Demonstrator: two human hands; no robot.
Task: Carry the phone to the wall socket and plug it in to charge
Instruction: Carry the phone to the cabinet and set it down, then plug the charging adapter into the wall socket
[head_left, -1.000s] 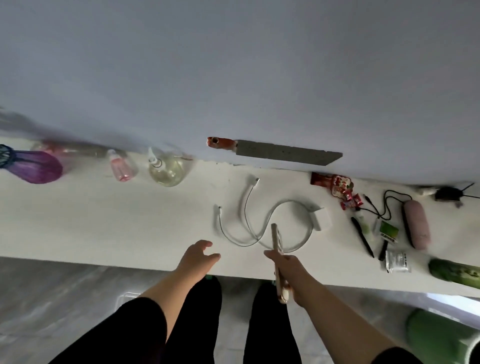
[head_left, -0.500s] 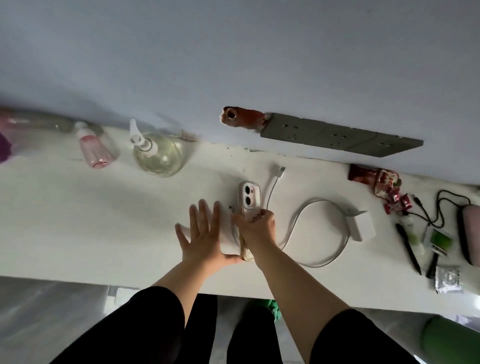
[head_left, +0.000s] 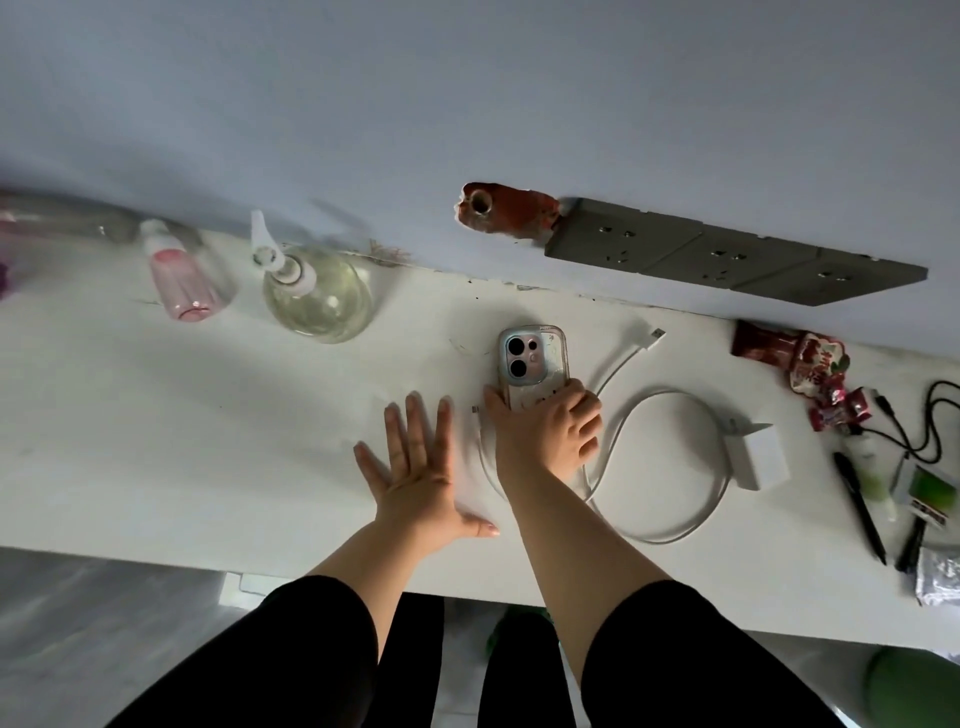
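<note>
Phone (head_left: 532, 371) is face-down on the white counter (head_left: 156, 441), camera end toward the wall, long axis running away from us. Our right hand (head_left: 545, 436) sits over its near end, fingers curled on the case — looks like a loose hold, and we can't tell whether it's resting or being released. Left hand (head_left: 415, 478) is flat on the counter just beside it, fingers spread, holding nothing.

The relation that matters: the small cable connector (head_left: 475, 409) lies in the gap between our two hands, right by the phone's near end, so either hand can take it. White charger brick (head_left: 758, 460) sits well off to the right — the grey socket strip (head_left: 727, 257) is on the wall above it. Right hand is nearer both. Nothing's plugged in yet.
</note>
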